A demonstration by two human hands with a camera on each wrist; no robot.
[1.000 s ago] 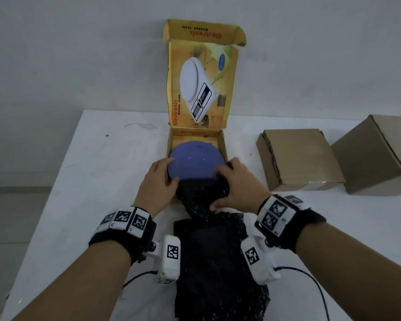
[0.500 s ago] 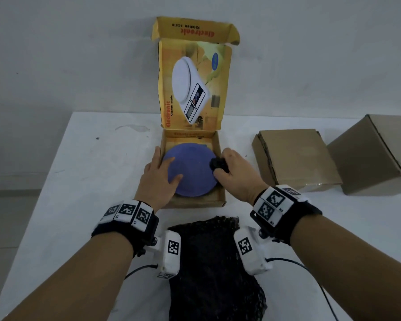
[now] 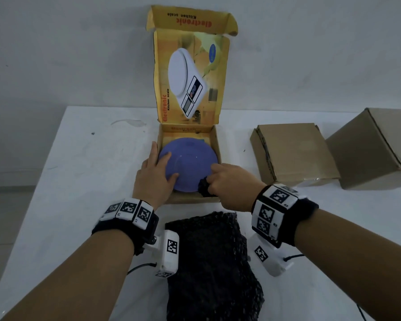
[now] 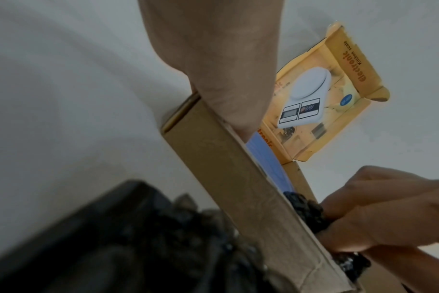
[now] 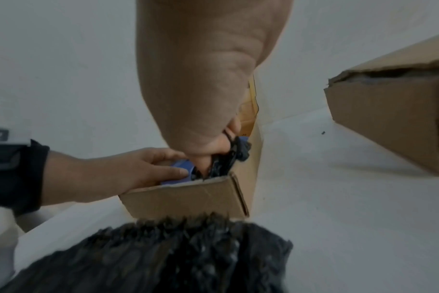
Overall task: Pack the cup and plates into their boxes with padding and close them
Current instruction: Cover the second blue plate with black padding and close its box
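A blue plate (image 3: 190, 163) lies inside the open yellow kitchen-scale box (image 3: 214, 144), whose lid (image 3: 190, 72) stands upright behind it. My left hand (image 3: 158, 172) rests flat on the plate's left side, fingers straight. My right hand (image 3: 220, 181) pinches a wad of black bubble-wrap padding (image 3: 203, 187) at the box's near right corner, between plate and wall. The right wrist view shows that padding (image 5: 228, 158) pushed down beside the plate (image 5: 180, 166). What lies under the plate is hidden.
A loose sheet of black bubble wrap (image 3: 213, 262) lies on the white table (image 3: 79, 181) just in front of the box, between my wrists. Two brown cardboard boxes (image 3: 292, 151) (image 3: 375, 147) stand to the right. A wall rises behind the table.
The plate has settled flat in the box and the black padding no longer drapes over the near wall. My right hand slid from the plate's right rim toward the near right corner, still pinching padding.
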